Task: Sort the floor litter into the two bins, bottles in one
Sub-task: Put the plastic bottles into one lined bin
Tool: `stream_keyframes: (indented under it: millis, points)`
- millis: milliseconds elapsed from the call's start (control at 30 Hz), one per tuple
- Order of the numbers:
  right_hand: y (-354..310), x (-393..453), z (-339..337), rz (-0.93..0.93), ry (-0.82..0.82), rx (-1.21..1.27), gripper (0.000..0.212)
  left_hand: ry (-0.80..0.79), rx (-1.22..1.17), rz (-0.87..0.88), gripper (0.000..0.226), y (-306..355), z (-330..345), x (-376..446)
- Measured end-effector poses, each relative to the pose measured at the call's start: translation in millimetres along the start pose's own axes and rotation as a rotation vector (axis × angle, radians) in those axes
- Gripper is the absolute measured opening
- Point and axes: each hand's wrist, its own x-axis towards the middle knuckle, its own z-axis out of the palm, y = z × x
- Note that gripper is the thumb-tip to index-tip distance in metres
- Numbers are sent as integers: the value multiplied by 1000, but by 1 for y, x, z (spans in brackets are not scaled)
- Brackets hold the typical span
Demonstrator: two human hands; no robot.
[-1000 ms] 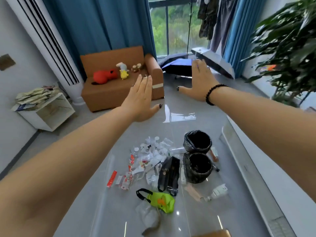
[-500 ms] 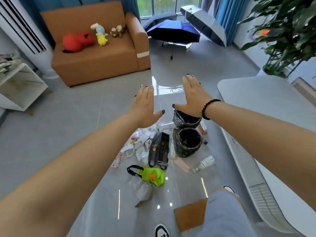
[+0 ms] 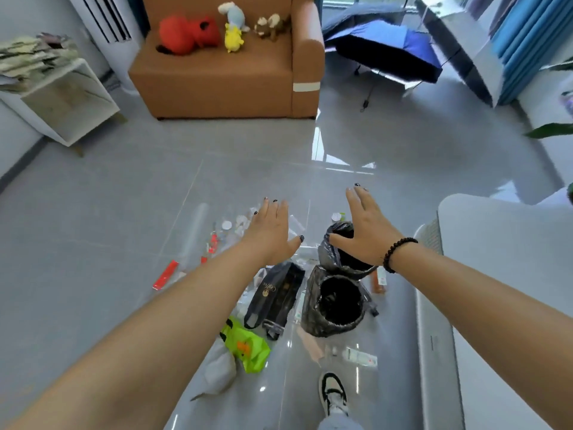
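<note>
Two small bins lined with black bags stand on the grey floor: the near bin (image 3: 313,318) and the far bin (image 3: 325,259), partly hidden by my right hand. Litter lies around them: a black paper bag (image 3: 279,293), a lime green pouch (image 3: 248,346), red wrappers (image 3: 166,274), several white caps (image 3: 226,225) and a small white bottle (image 3: 359,356). My left hand (image 3: 273,234) hovers flat and empty over the litter. My right hand (image 3: 366,231) is spread, empty, above the far bin.
A brown sofa (image 3: 223,76) with plush toys stands at the back. Open umbrellas (image 3: 387,54) lie at the back right. A white side table (image 3: 62,100) is on the left, a white surface (image 3: 502,274) on the right. My shoe (image 3: 333,392) is near the bottom.
The view has tilted down toward the floor. Both hands have dropped from in front of the sofa and window to just above the litter and bins, staying spread and empty.
</note>
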Motion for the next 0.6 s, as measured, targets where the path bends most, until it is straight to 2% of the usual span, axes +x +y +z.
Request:
stream_keyframes:
  millis: [167, 333, 600]
  points:
    - [56, 60, -5, -9, -109, 19, 96, -32, -46, -56, 74, 22, 4, 64]
    - [76, 96, 21, 61, -168, 121, 85, -121, -95, -136, 51, 7, 25, 98]
    - [69, 121, 62, 186, -230, 143, 75, -190, -190, -101, 50, -26, 49, 141]
